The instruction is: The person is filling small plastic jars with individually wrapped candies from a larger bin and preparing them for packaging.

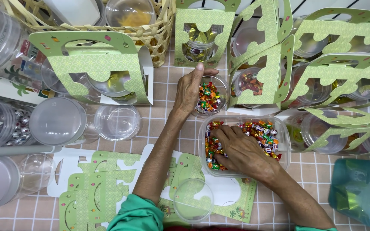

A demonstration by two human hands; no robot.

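The left hand (189, 92) curls around the small round jar (210, 97) half-filled with wrapped candies, gripping its rim. Just below and to the right of that jar, the right hand (240, 147) digs, fingers bent closed, into the candies in the clear rectangular tub (279, 132). A loose clear lid (192, 200) lies on flat green cartons (103, 188) below the tub

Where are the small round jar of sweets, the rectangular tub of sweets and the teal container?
small round jar (210, 99), head view, on the sweets inside.
rectangular tub (281, 139), head view, on its right wall.
teal container (354, 192), head view, on its side.
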